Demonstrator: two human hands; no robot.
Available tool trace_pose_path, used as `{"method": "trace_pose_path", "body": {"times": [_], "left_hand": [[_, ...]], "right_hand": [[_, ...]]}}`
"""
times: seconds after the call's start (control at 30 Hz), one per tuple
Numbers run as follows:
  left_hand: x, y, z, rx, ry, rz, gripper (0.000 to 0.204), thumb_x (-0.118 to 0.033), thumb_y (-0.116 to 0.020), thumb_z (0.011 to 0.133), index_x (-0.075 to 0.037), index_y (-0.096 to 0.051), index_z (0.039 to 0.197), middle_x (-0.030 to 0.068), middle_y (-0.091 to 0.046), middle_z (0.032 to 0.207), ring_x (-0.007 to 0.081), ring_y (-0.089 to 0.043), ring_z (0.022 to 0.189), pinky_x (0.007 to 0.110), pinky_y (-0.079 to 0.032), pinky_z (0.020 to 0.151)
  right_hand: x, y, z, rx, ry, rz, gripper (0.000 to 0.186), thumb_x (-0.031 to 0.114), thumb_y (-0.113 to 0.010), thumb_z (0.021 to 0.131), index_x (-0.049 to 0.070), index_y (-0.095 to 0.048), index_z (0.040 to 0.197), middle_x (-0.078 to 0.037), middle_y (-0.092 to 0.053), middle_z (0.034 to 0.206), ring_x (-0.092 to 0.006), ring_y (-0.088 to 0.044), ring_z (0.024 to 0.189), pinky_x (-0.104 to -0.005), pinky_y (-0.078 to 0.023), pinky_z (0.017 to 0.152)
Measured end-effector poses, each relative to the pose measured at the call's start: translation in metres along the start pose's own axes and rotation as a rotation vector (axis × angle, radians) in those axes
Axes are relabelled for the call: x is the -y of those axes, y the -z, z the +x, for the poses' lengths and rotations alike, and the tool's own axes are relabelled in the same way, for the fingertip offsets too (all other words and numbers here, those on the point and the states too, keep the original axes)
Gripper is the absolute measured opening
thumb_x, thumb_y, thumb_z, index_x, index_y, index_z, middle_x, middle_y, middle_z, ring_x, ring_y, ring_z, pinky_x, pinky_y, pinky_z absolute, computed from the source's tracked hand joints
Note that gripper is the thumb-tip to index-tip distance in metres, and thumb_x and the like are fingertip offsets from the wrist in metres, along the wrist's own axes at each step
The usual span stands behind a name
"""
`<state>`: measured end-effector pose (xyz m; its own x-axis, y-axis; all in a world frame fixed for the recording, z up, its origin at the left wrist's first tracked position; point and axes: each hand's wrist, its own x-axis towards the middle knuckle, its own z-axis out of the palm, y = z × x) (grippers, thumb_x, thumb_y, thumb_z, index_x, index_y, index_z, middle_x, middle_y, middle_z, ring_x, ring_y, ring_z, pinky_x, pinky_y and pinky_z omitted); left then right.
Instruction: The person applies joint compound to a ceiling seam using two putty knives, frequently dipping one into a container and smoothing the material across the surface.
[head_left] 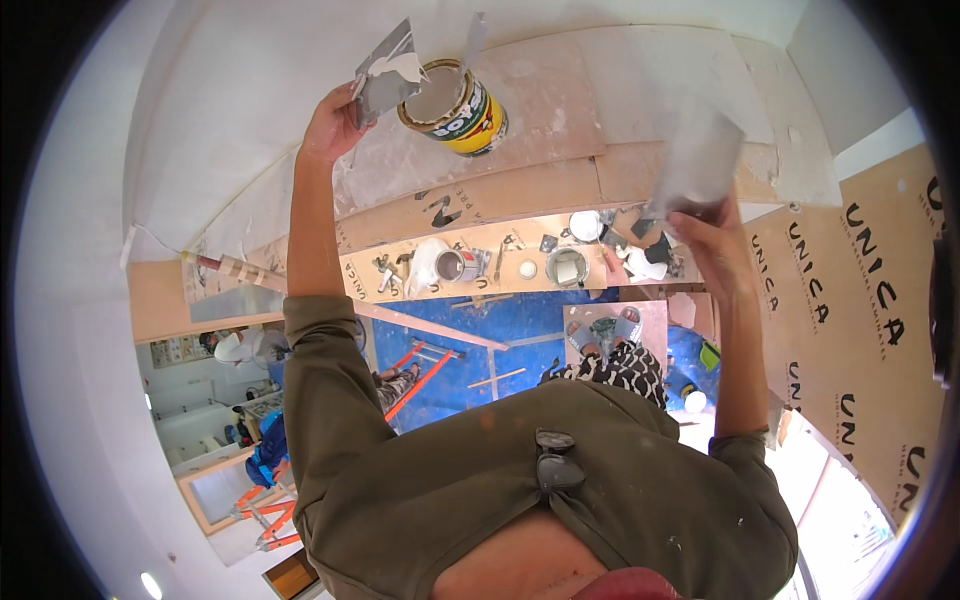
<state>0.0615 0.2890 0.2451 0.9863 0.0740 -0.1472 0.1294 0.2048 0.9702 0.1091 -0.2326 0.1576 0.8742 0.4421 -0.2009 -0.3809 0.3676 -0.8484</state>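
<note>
My left hand (332, 125) grips a flat metal putty blade (388, 92) with white putty smeared over its face. Just right of that blade, a yellow and dark green can (468, 122) of pale paste stands on the raised board. A flat blade (474, 38), blurred, sticks up at the can's far rim. At the right, my right hand (712, 235) is closed around the lower end of a wide grey scraper (700, 155), which is smeared by motion. It is held up over the right part of the board, and its handle is hidden by my fingers.
Below the raised board (520, 100), a lower ledge carries a grey can (457, 265), a bucket (568, 267) and hand tools. An orange ladder (405, 385) stands on the blue floor covering (530, 345). A wooden pole (250, 272) slants at left. Several people's parts show lower left.
</note>
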Motion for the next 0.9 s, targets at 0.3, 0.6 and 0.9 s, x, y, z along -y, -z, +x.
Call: {"method": "trace_pose_path", "body": {"times": [0.3, 0.6, 0.9], "left_hand": [[-0.002, -0.011, 0.007, 0.064, 0.005, 0.021, 0.029, -0.018, -0.047, 0.098, 0.004, -0.055, 0.116, 0.0078, -0.066, 0.101, 0.0135, -0.062, 0.077, 0.029, -0.05, 0.067], [-0.02, -0.038, 0.003, 0.1, 0.019, 0.031, 0.03, -0.015, -0.043, 0.1, 0.007, -0.053, 0.118, 0.0079, -0.066, 0.106, 0.0117, -0.065, 0.091, 0.027, -0.054, 0.083], [-0.027, -0.084, -0.029, -0.033, 0.013, 0.196, 0.018, -0.013, -0.052, 0.098, 0.003, -0.057, 0.105, 0.0015, -0.064, 0.097, 0.0042, -0.059, 0.089, 0.019, -0.05, 0.081]], "right_hand": [[-0.033, -0.048, 0.037, 0.18, -0.044, 0.159, 0.045, -0.003, -0.067, 0.085, -0.003, -0.048, 0.126, -0.014, -0.062, 0.109, -0.022, -0.064, 0.103, -0.034, -0.057, 0.081], [-0.072, -0.147, 0.066, 0.209, -0.079, 0.375, 0.048, -0.002, -0.064, 0.087, 0.003, -0.039, 0.127, -0.016, -0.062, 0.105, -0.0199, -0.065, 0.091, -0.03, -0.056, 0.075], [-0.052, -0.163, 0.046, 0.257, -0.219, 0.56, 0.04, -0.001, -0.063, 0.086, 0.004, -0.043, 0.12, -0.011, -0.058, 0.108, -0.0185, -0.058, 0.1, -0.0345, -0.05, 0.085]]}}
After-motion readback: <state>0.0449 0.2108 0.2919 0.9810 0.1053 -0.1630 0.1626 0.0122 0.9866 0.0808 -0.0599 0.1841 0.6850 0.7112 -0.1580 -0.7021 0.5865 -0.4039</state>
